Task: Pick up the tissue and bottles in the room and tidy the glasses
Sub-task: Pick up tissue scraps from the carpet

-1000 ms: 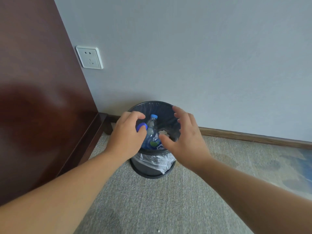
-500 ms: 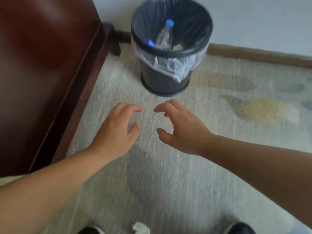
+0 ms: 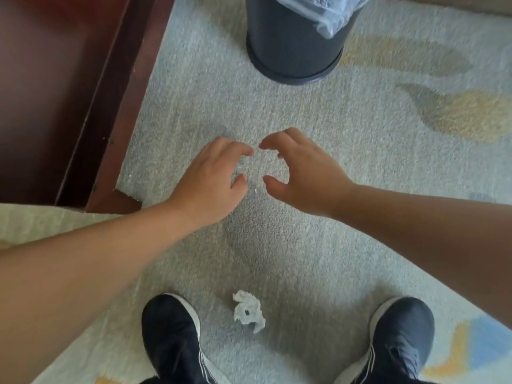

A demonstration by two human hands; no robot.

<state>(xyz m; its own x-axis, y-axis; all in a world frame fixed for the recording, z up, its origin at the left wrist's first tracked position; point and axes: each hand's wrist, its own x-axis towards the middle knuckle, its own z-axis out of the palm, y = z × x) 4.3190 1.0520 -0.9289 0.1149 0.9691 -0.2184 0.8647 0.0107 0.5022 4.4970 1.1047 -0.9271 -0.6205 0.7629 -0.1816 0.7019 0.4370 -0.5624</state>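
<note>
The tissue (image 3: 248,311) lies crumpled on the carpet (image 3: 277,106) between the two shoes (image 3: 171,333), nearer the left one and touching neither. It looks feather-light, soft and easily crushed, with nothing in it to break. A pinch from above on any raised fold should lift it, though thin paper could tear if dragged across the pile. Bare carpet surrounds it, so either hand can come down freely. The left hand (image 3: 212,178) and right hand (image 3: 302,170) hang over the carpet between tissue and bin (image 3: 291,45), fingers loosely curled, holding nothing, their fingertips near but apart. The bin stands ahead, well apart from the tissue, its plastic liner (image 3: 335,15) drooping over the side. A dark wooden cabinet (image 3: 55,79) bounds the left.
</note>
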